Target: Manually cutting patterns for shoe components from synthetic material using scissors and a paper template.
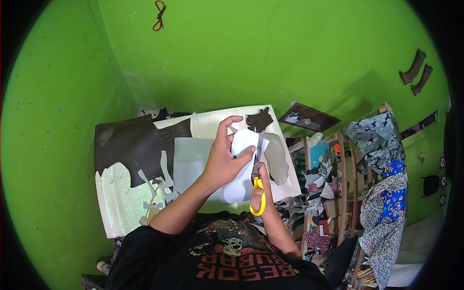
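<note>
Over the tabletop [121, 212], near picture centre: left hand [226, 157] pinching a white sheet [241, 186], thumb on the near face, fingers curled behind the top edge. Right hand [258, 186] closed through the yellow loops of scissors [257, 180], blades pointing up and away, set into the sheet's right edge just beside the left thumb. Sheet held up off the tabletop, between both hands, in front of the chest. Below, flat on the tabletop: a dark sheet [125, 145] at left, pale cut strips [162, 186] across its lower edge, a cream sheet [208, 123] further back with a small dark cutout [260, 119] on its far end. At right, a wooden rack [345, 188] crowded with fabric scraps, patterned cloth [382, 193] draped over it. Behind everything, a green wall [241, 48], with a red cord [159, 15] hanging high up.
</note>
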`<state>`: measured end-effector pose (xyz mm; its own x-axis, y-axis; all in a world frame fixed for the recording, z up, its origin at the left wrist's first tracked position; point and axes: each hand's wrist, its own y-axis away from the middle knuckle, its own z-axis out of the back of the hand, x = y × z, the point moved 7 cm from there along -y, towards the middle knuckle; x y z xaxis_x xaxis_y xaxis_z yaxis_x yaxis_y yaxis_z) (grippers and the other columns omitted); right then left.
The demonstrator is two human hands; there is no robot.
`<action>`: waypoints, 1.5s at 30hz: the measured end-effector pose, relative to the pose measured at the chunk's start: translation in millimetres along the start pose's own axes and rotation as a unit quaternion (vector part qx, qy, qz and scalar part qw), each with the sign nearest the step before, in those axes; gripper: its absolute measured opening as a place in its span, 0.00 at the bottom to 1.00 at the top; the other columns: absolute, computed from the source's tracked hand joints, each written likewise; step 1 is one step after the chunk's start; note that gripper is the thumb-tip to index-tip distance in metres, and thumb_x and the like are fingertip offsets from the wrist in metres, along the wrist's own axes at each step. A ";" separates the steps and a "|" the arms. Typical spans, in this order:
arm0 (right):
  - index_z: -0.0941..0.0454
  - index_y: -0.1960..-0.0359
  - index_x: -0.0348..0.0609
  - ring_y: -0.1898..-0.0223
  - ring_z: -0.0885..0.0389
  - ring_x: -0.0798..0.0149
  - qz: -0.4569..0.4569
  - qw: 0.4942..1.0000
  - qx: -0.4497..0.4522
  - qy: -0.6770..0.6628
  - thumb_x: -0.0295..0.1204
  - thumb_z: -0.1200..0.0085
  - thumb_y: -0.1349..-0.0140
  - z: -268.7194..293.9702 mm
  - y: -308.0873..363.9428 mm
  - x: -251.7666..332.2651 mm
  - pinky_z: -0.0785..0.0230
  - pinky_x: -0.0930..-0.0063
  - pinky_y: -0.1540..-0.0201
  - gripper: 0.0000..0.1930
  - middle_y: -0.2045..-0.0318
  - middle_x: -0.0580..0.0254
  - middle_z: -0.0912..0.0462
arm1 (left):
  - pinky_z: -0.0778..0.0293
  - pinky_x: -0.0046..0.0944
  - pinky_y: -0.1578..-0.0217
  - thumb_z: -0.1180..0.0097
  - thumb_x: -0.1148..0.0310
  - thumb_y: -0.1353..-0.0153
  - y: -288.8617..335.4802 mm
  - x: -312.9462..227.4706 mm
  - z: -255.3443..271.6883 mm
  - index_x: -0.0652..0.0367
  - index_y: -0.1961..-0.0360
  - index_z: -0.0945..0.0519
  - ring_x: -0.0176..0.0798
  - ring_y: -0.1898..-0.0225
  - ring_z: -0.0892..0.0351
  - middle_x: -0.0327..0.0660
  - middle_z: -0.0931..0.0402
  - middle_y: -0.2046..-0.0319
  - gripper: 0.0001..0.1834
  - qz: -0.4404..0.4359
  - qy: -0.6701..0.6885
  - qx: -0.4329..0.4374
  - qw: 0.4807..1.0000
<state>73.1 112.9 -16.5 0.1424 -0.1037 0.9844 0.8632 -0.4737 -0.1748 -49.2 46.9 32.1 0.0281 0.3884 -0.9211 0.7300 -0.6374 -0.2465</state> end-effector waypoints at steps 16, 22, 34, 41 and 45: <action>0.35 0.55 0.41 0.72 0.42 0.79 -0.018 1.000 0.001 0.020 0.75 0.44 0.55 4.2 6.7 -12.0 0.48 0.80 0.71 0.46 0.73 0.76 0.37 | 0.28 0.31 0.56 0.45 0.85 0.41 3.2 0.4 3.0 0.53 0.35 0.48 0.30 0.58 0.24 0.42 0.24 0.60 0.37 0.020 -0.031 0.014 0.999; 0.37 0.53 0.40 0.72 0.42 0.78 -0.035 0.998 -0.008 0.044 0.66 0.38 0.49 9.7 7.5 -14.0 0.47 0.81 0.70 0.41 0.74 0.75 0.37 | 0.26 0.33 0.57 0.44 0.85 0.41 4.5 -3.8 -2.5 0.53 0.35 0.49 0.31 0.57 0.24 0.45 0.24 0.58 0.37 0.011 -0.078 0.053 0.996; 0.37 0.56 0.40 0.74 0.40 0.79 -0.015 1.000 -0.008 0.020 0.52 0.34 0.43 12.9 7.5 -12.4 0.47 0.81 0.74 0.32 0.77 0.76 0.36 | 0.26 0.31 0.61 0.43 0.83 0.39 1.0 15.6 0.6 0.58 0.39 0.44 0.28 0.61 0.23 0.43 0.21 0.62 0.31 0.000 -0.003 0.011 1.000; 0.37 0.56 0.40 0.73 0.40 0.79 -0.016 0.996 -0.029 0.079 0.61 0.40 0.41 14.5 3.4 -9.6 0.45 0.81 0.73 0.35 0.76 0.74 0.35 | 0.25 0.30 0.63 0.43 0.71 0.32 7.7 34.3 0.7 0.65 0.53 0.24 0.25 0.64 0.22 0.38 0.18 0.64 0.11 0.078 0.033 -0.007 0.996; 0.38 0.54 0.39 0.72 0.39 0.78 0.003 0.998 -0.007 0.066 0.63 0.43 0.42 13.6 6.1 -13.9 0.43 0.81 0.71 0.37 0.73 0.73 0.34 | 0.25 0.31 0.63 0.44 0.69 0.31 8.8 28.8 -1.0 0.66 0.56 0.21 0.25 0.65 0.22 0.37 0.18 0.66 0.10 0.065 0.016 -0.016 0.998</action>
<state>83.0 123.4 -30.9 0.0811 -0.2197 0.9722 0.8553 -0.4855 -0.1810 -41.3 53.2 3.7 0.1457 0.3244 -0.9346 0.7404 -0.6623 -0.1145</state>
